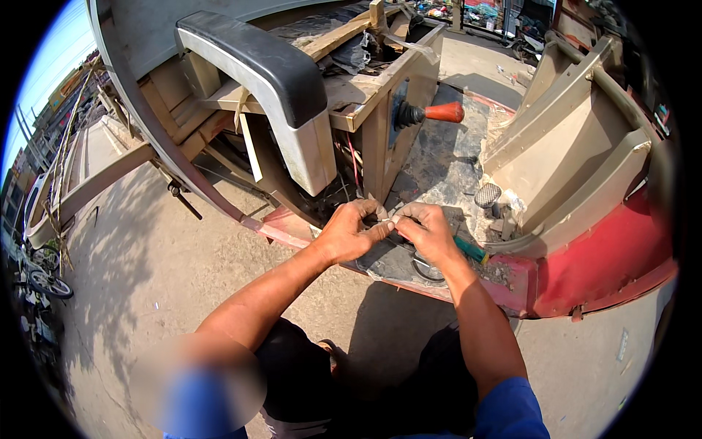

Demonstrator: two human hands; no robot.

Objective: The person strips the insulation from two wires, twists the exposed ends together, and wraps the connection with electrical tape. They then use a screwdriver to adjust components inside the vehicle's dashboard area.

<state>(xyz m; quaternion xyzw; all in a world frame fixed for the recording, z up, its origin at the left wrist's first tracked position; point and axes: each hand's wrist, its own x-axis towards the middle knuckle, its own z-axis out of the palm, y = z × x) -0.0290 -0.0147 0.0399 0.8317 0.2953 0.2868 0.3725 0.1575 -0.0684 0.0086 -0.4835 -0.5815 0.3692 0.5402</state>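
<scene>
Over the edge of the vehicle's floor, my left hand (pixel 355 229) and my right hand (pixel 426 229) meet fingertip to fingertip. Both are closed in a pinch. A tiny pale bit shows between the fingertips, too small to name. Just right of my right wrist lies a green tool handle (pixel 472 249), its other end hidden behind the hand. Below the right hand, a thin dark loop, perhaps wire (pixel 426 269), rests by the sill (pixel 512 296). Red wire (pixel 354 157) hangs inside the opening beyond my left hand.
A red-knobbed lever (pixel 444 112) juts from the boxy frame (pixel 395 124) ahead. The black-topped pale armrest-like piece (pixel 292 95) overhangs at left. A tan panel structure (pixel 570 146) with a red outer skin (pixel 607 256) rises at right. Debris litters the floor (pixel 457 161).
</scene>
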